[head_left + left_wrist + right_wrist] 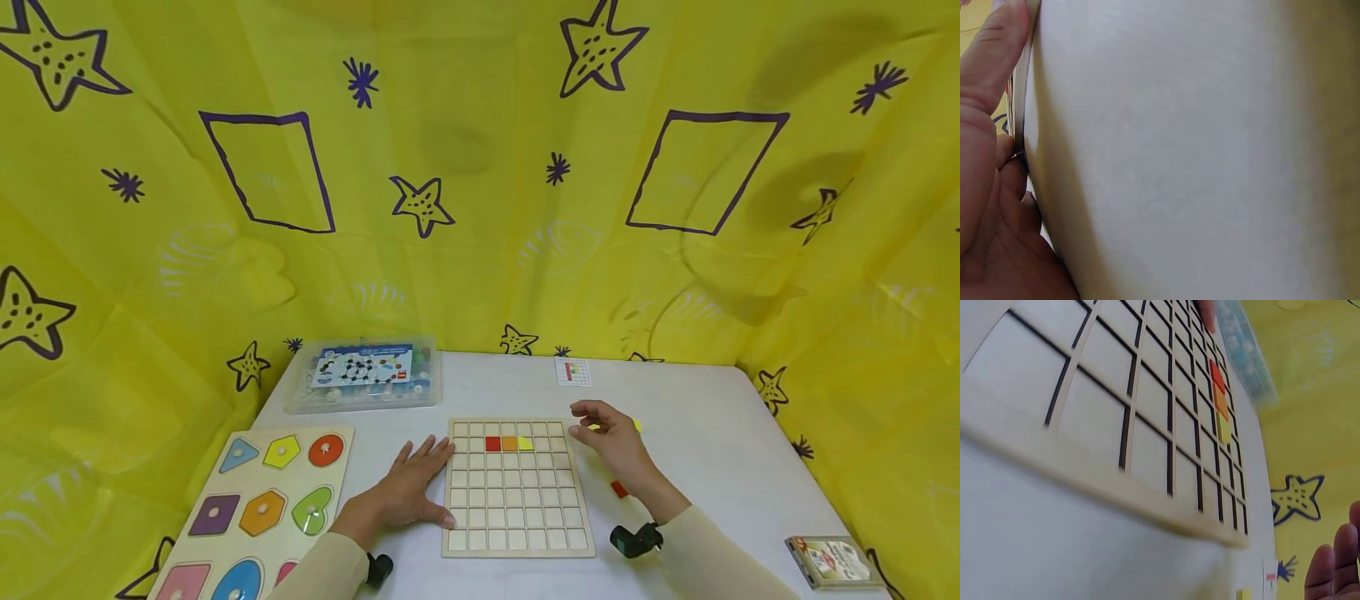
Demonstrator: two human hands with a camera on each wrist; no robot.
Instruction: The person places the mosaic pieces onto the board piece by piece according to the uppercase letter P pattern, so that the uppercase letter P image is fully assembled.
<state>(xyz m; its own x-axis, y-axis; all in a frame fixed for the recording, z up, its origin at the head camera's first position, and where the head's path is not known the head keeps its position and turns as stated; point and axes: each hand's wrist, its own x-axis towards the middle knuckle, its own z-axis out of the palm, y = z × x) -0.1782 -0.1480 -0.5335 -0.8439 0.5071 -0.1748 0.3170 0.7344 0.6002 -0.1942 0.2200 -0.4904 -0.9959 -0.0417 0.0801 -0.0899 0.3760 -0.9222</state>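
Observation:
A wooden grid board [517, 553] lies flat on the white table. In its second row from the far edge sit a red tile [492, 444], an orange tile [510, 444] and a yellow tile [526, 444], side by side. Spread fingers and thumb of my left hand [405, 490] rest along the board's left edge. Off the far right corner hovers my right hand [615, 440], thumb apart from loosely bent fingers and no piece showing between them. Loose yellow pieces [637, 425] lie partly hidden behind it, and a red piece [618, 489] lies by its wrist.
A small printed card [573, 372] with a coloured grid lies at the back. Back left stands a clear plastic case [363, 405]. At the left is a shape puzzle board [288, 479], partly under the left sleeve. A small box [834, 563] sits front right. Yellow curtains surround the table.

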